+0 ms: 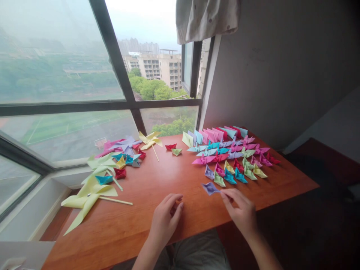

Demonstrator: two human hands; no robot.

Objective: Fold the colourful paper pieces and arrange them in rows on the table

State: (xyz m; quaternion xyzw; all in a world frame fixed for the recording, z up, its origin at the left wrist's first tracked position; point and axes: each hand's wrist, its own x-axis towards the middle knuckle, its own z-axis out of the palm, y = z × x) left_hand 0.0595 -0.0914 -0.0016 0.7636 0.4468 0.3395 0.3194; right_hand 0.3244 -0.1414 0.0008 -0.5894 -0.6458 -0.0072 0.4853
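Note:
Between the thumb and fingers of my right hand (239,208) is the tip of a purple paper boat (210,188), held low at the front of the boat rows. My left hand (167,215) rests over the table's near side, fingers loosely curled, thumb apart from them and nothing visible between. Just beyond the held boat lie a light purple boat (209,172), a green boat (219,179) and a blue boat (230,177). Behind these are rows of folded paper cranes (213,152) and, at the back, folded paper planes (210,135) in several colours.
Yellow pinwheels (89,195) with paper sticks lie along the left of the wooden table (168,176), among more pinwheels and small boats. A red boat (171,147) and a green boat (177,152) sit at the back middle. Windows (62,56) border the left and back; a wall (267,67) stands right.

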